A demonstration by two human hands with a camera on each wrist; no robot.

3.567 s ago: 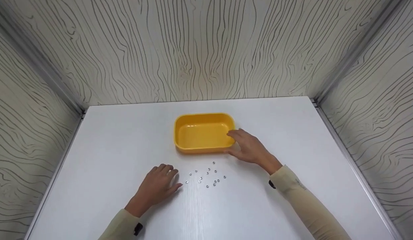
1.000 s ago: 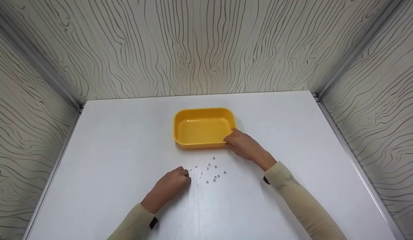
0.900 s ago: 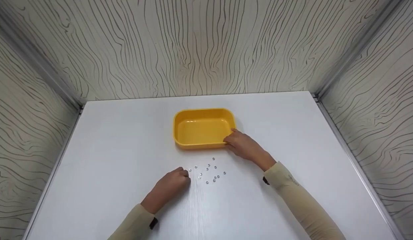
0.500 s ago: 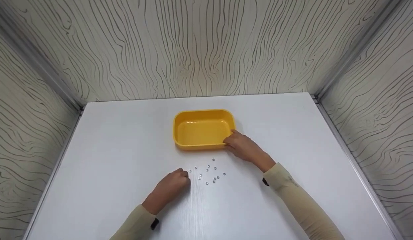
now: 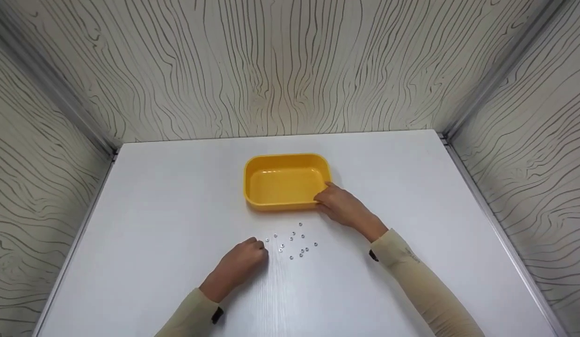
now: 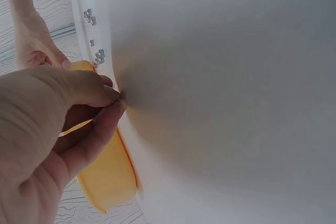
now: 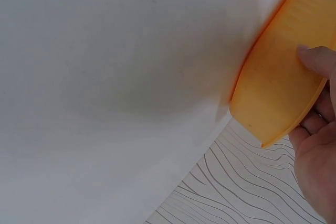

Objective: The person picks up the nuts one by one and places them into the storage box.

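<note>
My left hand (image 5: 241, 264) is low over the white table at the left edge of a scatter of small metal nuts (image 5: 291, 239). In the left wrist view its thumb and index fingertip (image 6: 116, 107) meet in a pinch right at the tabletop; the nut there is mostly hidden by the fingers. My right hand (image 5: 344, 206) grips the near right corner of a yellow plastic basin (image 5: 280, 206). In the right wrist view the thumb (image 7: 317, 59) presses the outer wall while the other fingers curl over the rim. The basin stands upright, its visible floor bare.
Several loose nuts lie spread between the basin and my hands, on the white tabletop (image 5: 168, 196). Wood-patterned panels (image 5: 290, 70) rise behind the table and on both sides. Metal rails (image 5: 486, 206) run along the side edges.
Since the oldest frame, my left hand has moved right and brought its fingers together over the nearest nut. My right hand has taken hold of the basin's corner. Over the last second both stay still.
</note>
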